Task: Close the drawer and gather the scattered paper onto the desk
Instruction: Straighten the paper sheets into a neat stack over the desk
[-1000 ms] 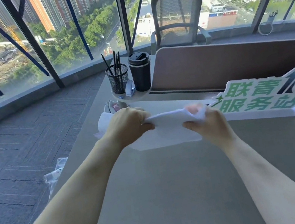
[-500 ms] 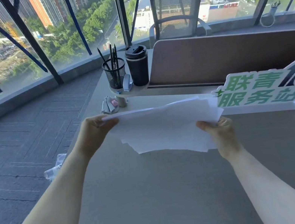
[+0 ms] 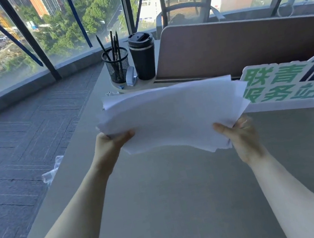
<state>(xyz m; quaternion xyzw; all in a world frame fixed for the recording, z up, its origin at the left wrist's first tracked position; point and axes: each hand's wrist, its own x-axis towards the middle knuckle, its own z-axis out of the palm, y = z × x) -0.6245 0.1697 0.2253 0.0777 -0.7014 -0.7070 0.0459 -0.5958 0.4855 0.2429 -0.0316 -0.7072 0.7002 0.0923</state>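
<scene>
A loose stack of white paper sheets [image 3: 174, 115] hangs spread out flat above the grey desk [image 3: 188, 207]. My left hand [image 3: 110, 146] grips the stack's near left corner, thumb on top. Its near right corner is pinched by my right hand [image 3: 241, 137]. The sheets are unevenly aligned, with edges fanned out. No drawer is in view.
A mesh pen cup [image 3: 116, 65], a black travel mug [image 3: 142, 55] and a small stapler [image 3: 131, 76] stand at the desk's far left. A green-lettered sign [image 3: 284, 85] lies at the right, a brown partition [image 3: 243, 42] behind it. Crumpled plastic [image 3: 53, 172] lies on the floor left of the desk.
The paper went from bunched between my hands to opened out flat. My hands have moved apart and nearer to me, and the stack sits higher in front of the sign.
</scene>
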